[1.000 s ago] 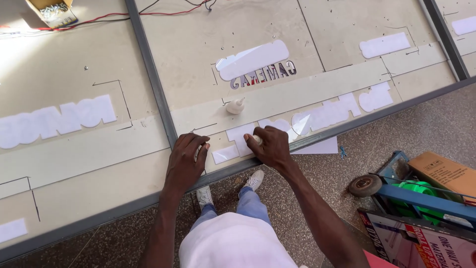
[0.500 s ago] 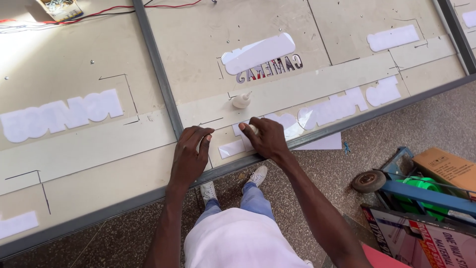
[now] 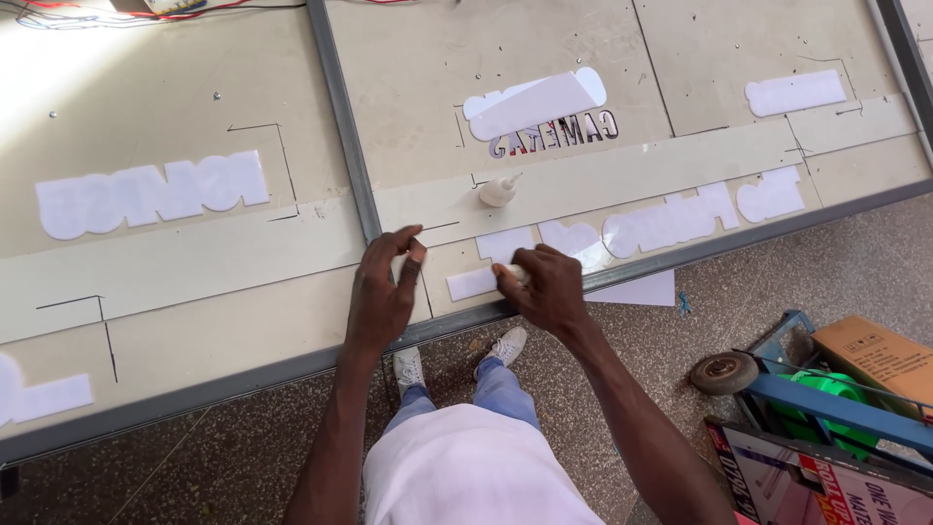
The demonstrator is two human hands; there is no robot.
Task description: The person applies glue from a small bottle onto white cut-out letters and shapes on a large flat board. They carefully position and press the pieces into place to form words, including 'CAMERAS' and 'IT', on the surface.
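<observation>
A large beige sign panel (image 3: 194,292) with grey metal framing lies flat in front of me. My right hand (image 3: 546,290) is closed around a small white object and presses it on a white cut-out strip (image 3: 473,283) near the panel's front edge. My left hand (image 3: 384,292) rests on the panel just left of that strip, fingers bent, thumb and forefinger pinching at the surface. A small white glue bottle (image 3: 499,191) lies on the panel just beyond the hands. White cut-out letters (image 3: 671,219) run along the strip to the right.
A grey frame bar (image 3: 340,126) crosses the panel vertically. More white letter cut-outs (image 3: 151,192) lie at left and at the back (image 3: 535,102). A hand trolley with a cardboard box (image 3: 880,355) and printed boards stands on the speckled floor at right. Red wires lie at top left.
The view has shifted slightly. My left hand has lifted its fingers into a pinch on the panel; my right hand stays on the white strip.
</observation>
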